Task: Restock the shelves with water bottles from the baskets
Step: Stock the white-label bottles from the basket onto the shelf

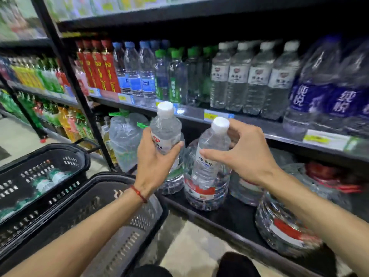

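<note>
The big bottles [319, 82] just right of the white-capped row [257, 76] are showing white characters 纯悦 on blue labels [308, 97]. Price tags [211, 116] below that row are blurring past reading.

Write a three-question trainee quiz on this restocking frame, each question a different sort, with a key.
1. True or false: the left hand grips a white-capped water bottle.
2. Multiple choice: the right hand grips a second water bottle whose cap is A. green B. white C. blue.
3. Fill in: green-labelled bottles lie in the ____ of the two black baskets (nearer or farther).
Key: 1 true; 2 B; 3 the farther basket.
</note>
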A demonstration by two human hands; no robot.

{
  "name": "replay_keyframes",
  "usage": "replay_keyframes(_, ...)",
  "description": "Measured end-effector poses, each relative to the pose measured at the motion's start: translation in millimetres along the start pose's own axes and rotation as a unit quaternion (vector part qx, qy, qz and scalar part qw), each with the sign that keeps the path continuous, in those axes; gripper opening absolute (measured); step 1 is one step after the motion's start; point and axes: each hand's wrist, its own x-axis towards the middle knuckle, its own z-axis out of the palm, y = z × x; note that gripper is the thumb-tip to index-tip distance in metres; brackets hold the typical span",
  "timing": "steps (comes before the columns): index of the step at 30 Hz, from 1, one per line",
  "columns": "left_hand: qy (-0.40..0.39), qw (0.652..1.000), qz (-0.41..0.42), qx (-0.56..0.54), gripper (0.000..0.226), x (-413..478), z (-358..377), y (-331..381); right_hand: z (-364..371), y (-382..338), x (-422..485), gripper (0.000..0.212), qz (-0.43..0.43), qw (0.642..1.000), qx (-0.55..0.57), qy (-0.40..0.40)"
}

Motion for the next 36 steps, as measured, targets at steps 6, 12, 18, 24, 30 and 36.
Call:
replay_keyframes(6,-0.004,0.998,0.054,-0.032,0.058,32.2,52.2,50.7,-71.8,-11.3,8.6,0.054,-0.041,0.997,-0.059,0.034)
replay_keyframes(12,0.017,0.991,0.12,0.063,0.063,58.9,60.3,91.6,-118.2,-28.7,13.9,0.043,-0.064,0.993,-0.088,0.043)
replay_keyframes(18,0.028,0.988,0.151,-0.028,0.07,85.9,75.7,100.9,-134.6,-27.7,27.9,0.046,-0.081,0.989,-0.106,0.061)
replay_keyframes(24,0.068,0.982,0.146,-0.1,0.071,121.2,109.4,91.8,-138.4,-32.1,47.8,0.041,-0.082,0.989,-0.105,0.07)
replay_keyframes(30,0.053,0.987,0.129,-0.076,0.073,148.0,138.2,62.9,-137.0,-28.8,58.8,0.049,-0.08,0.988,-0.103,0.08)
replay_keyframes(36,0.045,0.997,0.049,-0.038,0.069,163.3,159.8,44.4,-135.3,-17.7,59.3,0.047,-0.068,0.991,-0.087,0.078)
